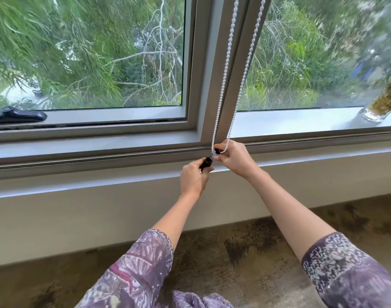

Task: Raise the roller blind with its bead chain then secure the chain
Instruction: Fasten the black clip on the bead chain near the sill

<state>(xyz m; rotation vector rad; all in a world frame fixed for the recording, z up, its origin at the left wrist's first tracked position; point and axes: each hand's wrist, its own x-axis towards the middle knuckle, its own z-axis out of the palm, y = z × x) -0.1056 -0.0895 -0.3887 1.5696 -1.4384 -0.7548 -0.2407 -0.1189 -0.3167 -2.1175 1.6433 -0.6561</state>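
The right hand [235,160] pinches the bottom of the bead chain [223,85] loop between curled fingertips, just above the sill [101,181] edge. The left hand [193,178] clenches round one small black clip [206,162] beside it (nearly touching). Two chain strands climb the central mullion [210,63] between two panes [90,52]. One glass jar [377,107] stands towards the sill's right end, one black latch [17,115] at the left.
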